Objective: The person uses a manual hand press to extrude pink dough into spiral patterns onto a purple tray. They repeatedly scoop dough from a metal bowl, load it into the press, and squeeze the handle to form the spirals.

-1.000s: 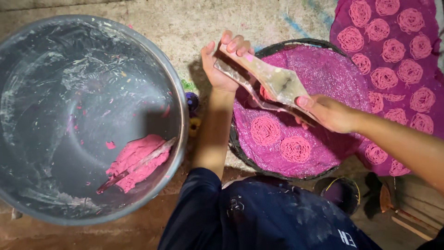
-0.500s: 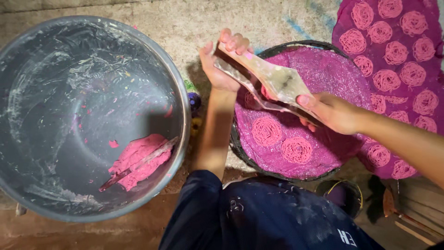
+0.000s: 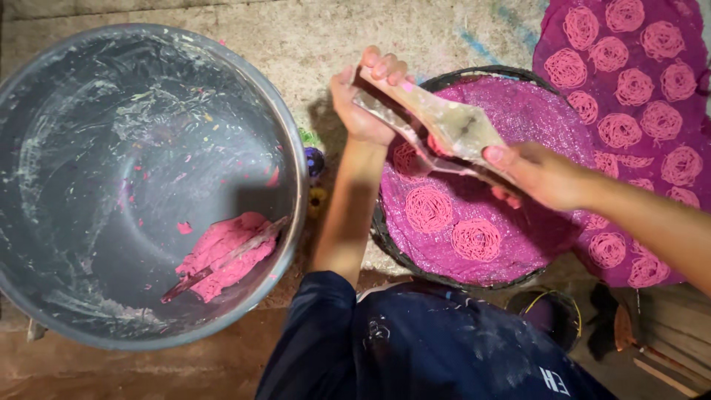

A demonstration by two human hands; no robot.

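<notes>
Both hands hold a clear piping bag (image 3: pixel 444 130) above a round tray (image 3: pixel 533 244) covered with purple cloth. The left hand (image 3: pixel 366 100) grips the bag's upper end tightly, and the right hand (image 3: pixel 537 174) closes around its lower end, near the tip. Three pink spirals (image 3: pixel 429 209) already lie on the tray. It seems the piping step is in progress; the next spiral needs steady pressure over a free place. A big metal bowl (image 3: pixel 141 185) with pink dough (image 3: pixel 226 255) stands at the left.
</notes>
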